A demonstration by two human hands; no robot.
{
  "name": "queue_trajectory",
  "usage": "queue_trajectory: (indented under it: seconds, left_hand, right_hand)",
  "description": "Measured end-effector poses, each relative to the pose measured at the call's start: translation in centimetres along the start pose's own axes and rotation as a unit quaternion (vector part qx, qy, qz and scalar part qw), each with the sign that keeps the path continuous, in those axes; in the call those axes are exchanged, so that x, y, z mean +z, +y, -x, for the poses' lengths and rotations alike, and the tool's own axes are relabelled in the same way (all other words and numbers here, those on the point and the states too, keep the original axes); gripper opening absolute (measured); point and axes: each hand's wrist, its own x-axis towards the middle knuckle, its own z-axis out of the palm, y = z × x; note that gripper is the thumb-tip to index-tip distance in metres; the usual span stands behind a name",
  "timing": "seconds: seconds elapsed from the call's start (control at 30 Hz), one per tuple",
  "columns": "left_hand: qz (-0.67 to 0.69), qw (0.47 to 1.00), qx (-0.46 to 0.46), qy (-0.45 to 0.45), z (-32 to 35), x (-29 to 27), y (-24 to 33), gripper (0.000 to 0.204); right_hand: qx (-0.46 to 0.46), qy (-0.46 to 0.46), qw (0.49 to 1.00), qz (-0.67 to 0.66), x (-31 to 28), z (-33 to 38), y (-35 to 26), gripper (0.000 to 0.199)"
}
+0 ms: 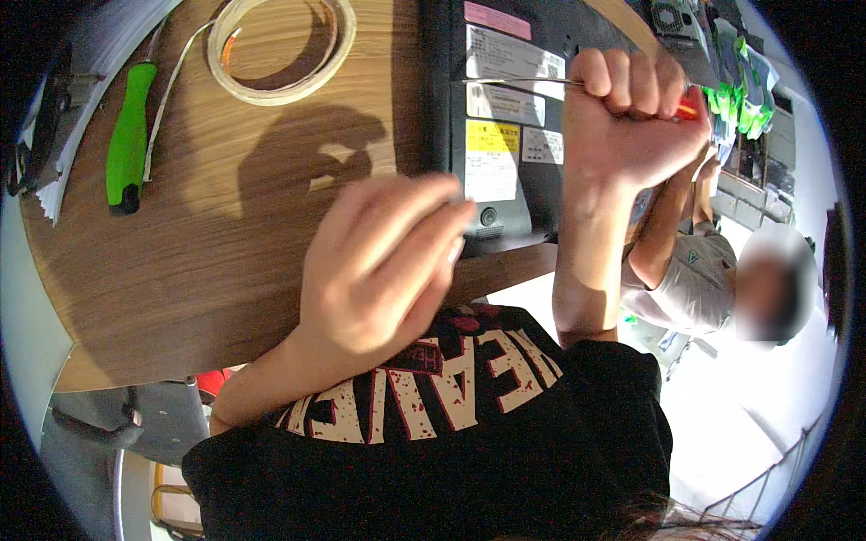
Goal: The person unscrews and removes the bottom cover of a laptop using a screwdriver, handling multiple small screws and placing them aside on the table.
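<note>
My right hand (631,117) is a closed fist around a screwdriver with a red-orange handle (687,110); its thin metal shaft (514,82) reaches left across the underside of a dark laptop (492,54) lying upside down on the round wooden table (225,234). The laptop's base bears several white, yellow and pink stickers. My left hand (379,261) hovers blurred at the laptop's near corner, fingers loosely curled, with nothing seen in it.
A roll of pale tape (281,50) with a loose strip and a green-handled tool (126,135) lie at the table's far left. Papers (108,36) sit at the left rim. Another person in a grey shirt (695,279) is on the right, beside shelves.
</note>
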Motion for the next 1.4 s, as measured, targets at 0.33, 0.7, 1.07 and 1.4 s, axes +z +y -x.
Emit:
queue_trajectory:
  seconds: [0.33, 0.7, 1.07, 1.4]
  left_hand:
    - [0.202, 0.952, -0.219, 0.064, -2.5, 2.6, 0.1, 0.042]
    - [0.014, 0.989, -0.115, 0.087, -2.8, 0.9, 0.0, 0.021]
    - [0.163, 0.960, -0.223, 0.043, 0.4, 4.3, 1.5, 0.089]
    - [0.143, 0.960, -0.240, 0.012, -0.4, 3.9, 1.6, 0.119]
  right_hand:
    - [0.028, 0.034, 0.990, 0.138, -4.2, 2.1, -3.5, 0.037]
    - [-0.027, -0.267, 0.636, 0.724, -3.6, 3.2, -7.5, 0.023]
    - [0.086, -0.273, 0.703, 0.650, -2.6, 2.4, -6.5, 0.013]
    - [0.008, -0.173, 0.771, 0.613, -4.2, 4.8, -3.1, 0.011]
